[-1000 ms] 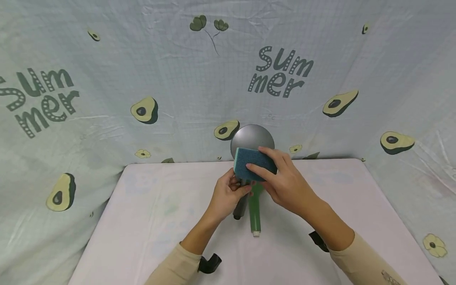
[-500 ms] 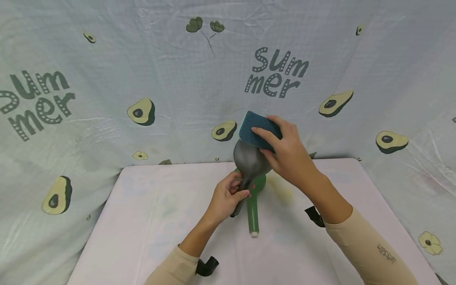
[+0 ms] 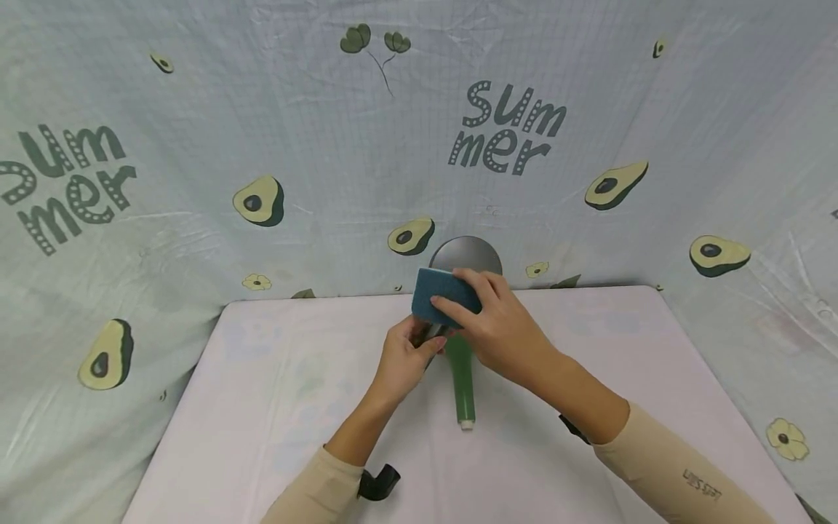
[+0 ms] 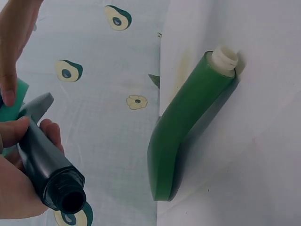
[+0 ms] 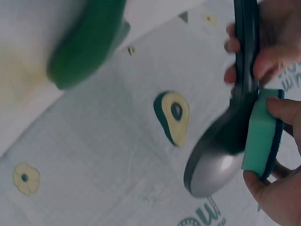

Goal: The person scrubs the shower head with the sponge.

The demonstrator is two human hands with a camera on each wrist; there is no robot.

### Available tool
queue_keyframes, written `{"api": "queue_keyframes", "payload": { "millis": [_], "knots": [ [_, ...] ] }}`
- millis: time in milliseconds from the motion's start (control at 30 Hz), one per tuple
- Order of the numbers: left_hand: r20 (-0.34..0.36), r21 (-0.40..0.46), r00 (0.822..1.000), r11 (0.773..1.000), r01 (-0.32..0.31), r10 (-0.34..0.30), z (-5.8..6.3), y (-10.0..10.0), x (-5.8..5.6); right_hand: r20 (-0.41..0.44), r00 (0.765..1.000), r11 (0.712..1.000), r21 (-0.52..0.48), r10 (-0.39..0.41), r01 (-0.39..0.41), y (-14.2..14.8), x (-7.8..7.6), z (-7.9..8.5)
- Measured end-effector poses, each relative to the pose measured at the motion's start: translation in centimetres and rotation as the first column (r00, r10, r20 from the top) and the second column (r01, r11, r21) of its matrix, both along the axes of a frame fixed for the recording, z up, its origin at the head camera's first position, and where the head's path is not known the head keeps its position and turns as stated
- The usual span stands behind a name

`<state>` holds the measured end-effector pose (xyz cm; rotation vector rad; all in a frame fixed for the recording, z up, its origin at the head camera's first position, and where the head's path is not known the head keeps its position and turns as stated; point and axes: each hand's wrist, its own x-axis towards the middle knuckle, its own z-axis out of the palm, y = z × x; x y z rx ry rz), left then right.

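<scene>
A dark grey handheld shower head (image 5: 221,162) is held up over the table by my left hand (image 3: 401,358), fingers and thumb round its handle. In the left wrist view the handle's open threaded end (image 4: 70,197) points toward the camera. My right hand (image 3: 504,327) pinches a sponge (image 3: 444,297) with a dark blue scouring side and a teal foam side. In the right wrist view the foam lies against the shower head near its neck. In the head view the sponge hides the neck. A green shower head (image 4: 178,122) with a white threaded end lies on the table behind the hands.
The table (image 3: 281,407) has a pale pinkish cover. Behind it hangs a light cloth (image 3: 327,167) printed with avocados and lettering. Black pieces (image 3: 380,483) sit by both forearms.
The sponge went up to the top of the grey shower head, then came back down to its neck. The grey head tipped toward me and then back up. The green shower head stayed put.
</scene>
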<state>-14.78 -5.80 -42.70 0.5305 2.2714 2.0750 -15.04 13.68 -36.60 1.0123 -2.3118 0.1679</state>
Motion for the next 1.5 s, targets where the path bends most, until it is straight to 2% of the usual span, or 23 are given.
{"api": "queue_keyframes", "payload": {
  "millis": [100,233,433,567,667,733,833,1000,1133,1233,1367,1500],
  "knots": [
    [-0.012,0.014,0.999,0.999,-0.037,0.038,-0.1,0.0,-0.1,-0.034,0.999,1.000,-0.011,0.005,-0.005,-0.5,0.5,-1.0],
    [-0.037,0.040,0.998,0.998,-0.044,0.045,0.1,0.1,-0.2,-0.039,0.999,0.998,-0.055,-0.001,-0.001,-0.5,0.4,-0.7],
    [0.011,0.106,1.000,0.994,-0.015,0.014,0.4,0.2,0.0,0.081,0.996,0.982,-0.183,-0.027,0.041,1.0,-1.4,2.1],
    [0.048,0.134,0.999,0.991,-0.008,0.001,0.3,0.2,0.2,0.176,0.982,0.949,-0.293,-0.068,0.118,2.5,-3.5,4.2],
    [0.056,0.148,0.998,0.989,-0.006,-0.003,0.2,0.2,0.3,0.229,0.970,0.928,-0.340,-0.077,0.154,3.4,-4.5,4.9],
    [0.055,0.152,0.998,0.988,-0.007,-0.001,0.2,0.3,0.4,0.243,0.967,0.928,-0.335,-0.080,0.161,3.7,-4.6,4.8],
    [0.051,0.145,0.999,0.989,-0.015,0.008,0.3,0.3,0.3,0.212,0.975,0.946,-0.299,-0.062,0.125,3.4,-4.2,4.0],
    [0.033,0.137,0.998,0.989,-0.052,0.047,0.5,0.1,0.0,0.102,0.995,0.978,-0.207,-0.007,0.028,1.7,-2.2,1.5],
    [-0.004,0.132,0.994,0.985,-0.108,0.110,0.5,0.0,-0.2,0.019,0.999,0.991,-0.133,0.027,-0.025,0.2,-0.4,-0.8],
    [-0.025,0.118,0.989,0.983,-0.143,0.147,0.5,0.0,-0.3,-0.034,0.999,0.994,-0.102,0.039,-0.043,-0.6,0.5,-1.8],
    [-0.025,0.140,0.991,0.982,-0.128,0.132,0.5,0.0,-0.3,-0.033,0.999,0.990,-0.133,0.036,-0.040,-0.6,0.5,-1.5],
    [-0.010,0.205,0.998,0.977,-0.064,0.068,0.7,0.1,-0.2,0.049,0.999,0.974,-0.226,0.017,-0.006,0.6,-0.7,0.3]
  ]
}}
